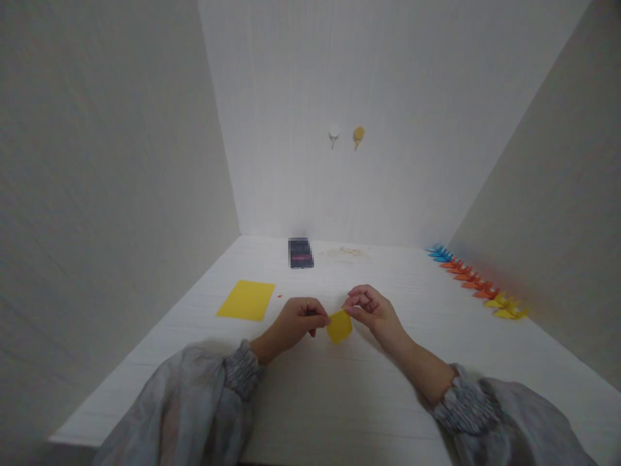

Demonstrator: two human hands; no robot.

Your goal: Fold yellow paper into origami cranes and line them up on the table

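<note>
Delicately, below the frame's centre, the left hand (299,321) and right hand (377,312) pinch the small yellow paper (340,328) at its edges — an uneven tug could crease it.

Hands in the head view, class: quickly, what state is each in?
Left hand: closed, pinching the small square piece of yellow paper at its left corner.
Right hand: fingertips at the paper's top corner; whether they pinch it cannot be told.
</note>
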